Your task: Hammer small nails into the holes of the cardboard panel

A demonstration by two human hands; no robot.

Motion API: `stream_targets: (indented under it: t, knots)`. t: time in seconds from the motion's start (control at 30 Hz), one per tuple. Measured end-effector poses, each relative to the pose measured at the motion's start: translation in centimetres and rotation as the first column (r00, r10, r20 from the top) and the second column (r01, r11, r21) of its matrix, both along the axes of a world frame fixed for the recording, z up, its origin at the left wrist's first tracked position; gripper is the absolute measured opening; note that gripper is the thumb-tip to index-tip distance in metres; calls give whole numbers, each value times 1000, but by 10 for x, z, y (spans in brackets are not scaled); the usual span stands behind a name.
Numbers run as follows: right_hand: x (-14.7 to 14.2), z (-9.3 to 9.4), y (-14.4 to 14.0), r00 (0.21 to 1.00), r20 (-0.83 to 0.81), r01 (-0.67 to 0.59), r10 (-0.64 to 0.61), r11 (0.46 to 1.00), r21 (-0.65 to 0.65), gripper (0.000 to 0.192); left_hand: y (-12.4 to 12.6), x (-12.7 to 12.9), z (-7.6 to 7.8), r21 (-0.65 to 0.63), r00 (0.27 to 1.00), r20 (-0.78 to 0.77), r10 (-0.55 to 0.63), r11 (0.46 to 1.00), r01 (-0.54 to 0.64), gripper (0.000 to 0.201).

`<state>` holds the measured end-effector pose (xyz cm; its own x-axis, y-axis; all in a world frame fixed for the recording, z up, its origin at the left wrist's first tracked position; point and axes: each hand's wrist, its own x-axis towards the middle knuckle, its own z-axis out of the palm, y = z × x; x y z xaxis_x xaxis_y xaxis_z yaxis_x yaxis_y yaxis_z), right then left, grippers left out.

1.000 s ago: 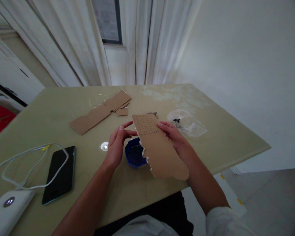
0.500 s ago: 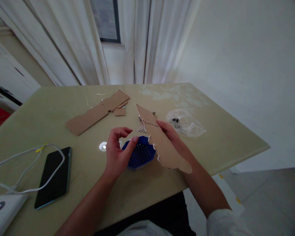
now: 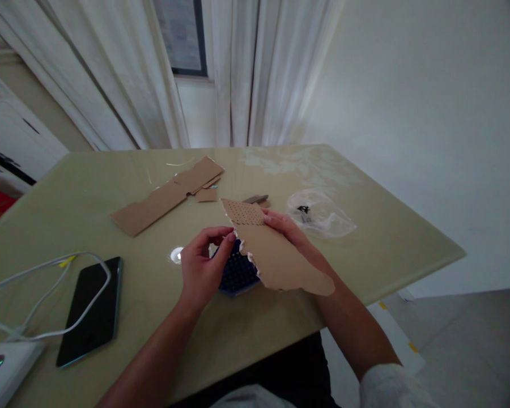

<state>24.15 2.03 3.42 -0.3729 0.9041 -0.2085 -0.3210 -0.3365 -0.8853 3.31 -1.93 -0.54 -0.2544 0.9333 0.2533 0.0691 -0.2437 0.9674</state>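
A torn piece of cardboard [image 3: 280, 258] with rows of small holes at its far end is held up by my right hand [image 3: 287, 225], its fingers closed on the right edge. My left hand [image 3: 206, 260] pinches at the ragged left edge of the same piece, thumb and fingertips together. Beneath the cardboard a blue octagonal perforated basket [image 3: 238, 276] rests on the table, partly covered by the cardboard and my left hand. Just beyond the cardboard lies a greyish tool [image 3: 255, 199], mostly hidden.
A long cardboard strip [image 3: 170, 198] with smaller scraps lies at the back left. A clear plastic bag [image 3: 321, 212] with small black pieces is on the right. A phone [image 3: 91, 311], a white cable [image 3: 38, 260] and a white device [image 3: 11, 362] occupy the left.
The cardboard has tilted flatter and shifted left, covering more of the basket and the metal rods behind it. My left hand has closed from open fingers to a pinch on its edge.
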Motion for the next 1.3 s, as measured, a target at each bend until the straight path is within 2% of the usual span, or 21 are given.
stream_targets:
  t: [0.13,0.27,0.33,0.53,0.63,0.73,0.87,1.0,1.13,1.3]
  knots:
    - [6,-19,23,1000,-4,27,-27,996,-88,26,2,1,1,-106,985,170,-6,994,24,30]
    - [12,-32,36,997,-70,8,-13,998,-59,50,7,1,2,-140,951,306,42,990,2,28]
    - [14,-36,38,993,-118,-25,23,1000,-10,55,10,1,2,-130,938,341,56,991,-12,28]
    - [12,-39,34,983,-176,-18,46,987,160,26,14,0,-3,-161,898,438,52,987,22,33]
    - [8,-38,30,991,-131,16,10,981,192,36,15,0,-4,-162,890,454,53,987,23,34]
    - [5,-38,29,995,-100,37,-16,975,220,30,14,-1,-3,-156,890,454,43,987,32,36]
    - [4,-40,30,998,-54,51,-38,964,259,49,14,-1,-2,-152,899,437,35,988,35,39]
    - [4,-41,31,998,-40,52,-43,963,265,51,14,-1,-4,-148,893,449,21,988,52,43]
    - [4,-39,29,999,-16,34,-31,959,283,54,14,-1,-6,-204,887,462,-8,972,114,45]
    - [5,-41,27,1000,3,10,-11,958,288,50,13,-2,-4,-203,927,366,-79,966,163,44]
